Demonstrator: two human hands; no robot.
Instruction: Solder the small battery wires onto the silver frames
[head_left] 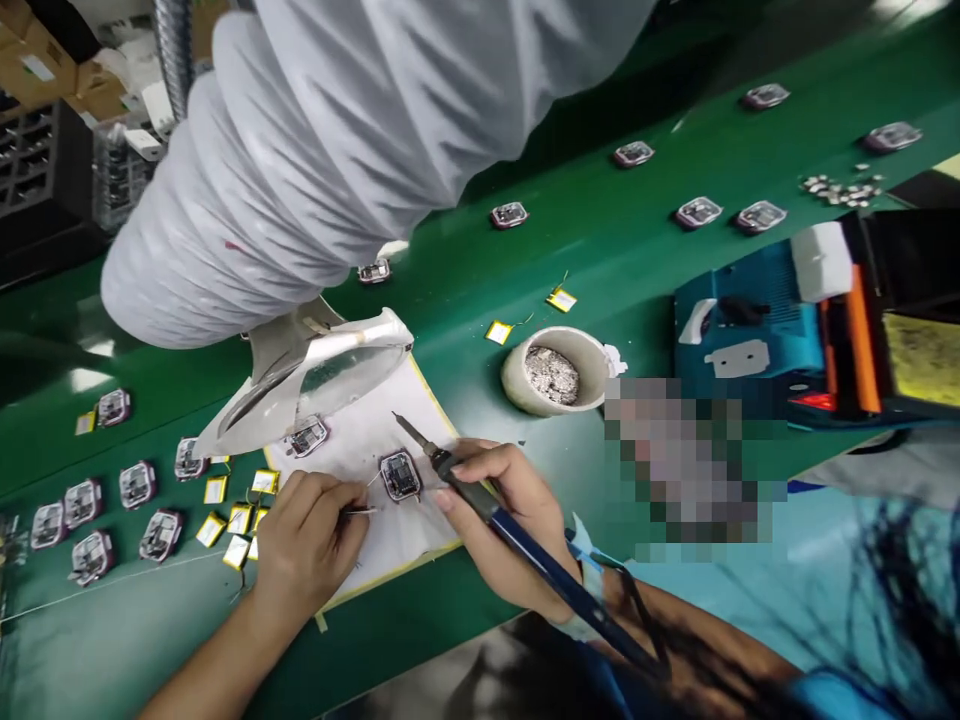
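Note:
My right hand (517, 520) holds a soldering iron (480, 495) like a pen, its tip pointing up and left above the white paper (397, 400). Closed around a thin metallic tool (358, 511), probably tweezers, my left hand (311, 535) rests over the paper's left part. Between both hands lies a small open device with a circuit board (400, 476); a thin wire is near its left side. A second device (307, 437) sits on the paper under the clear hood. Several yellow-edged battery cells (238, 519) lie just left of my left hand.
A large grey hose (322, 160) with a clear hood (352, 360) hangs over the green table (450, 280). Right of it stand a round pot of metallic bits (517, 385) and a blue soldering station (757, 340). More devices (137, 484) lie left and at the back.

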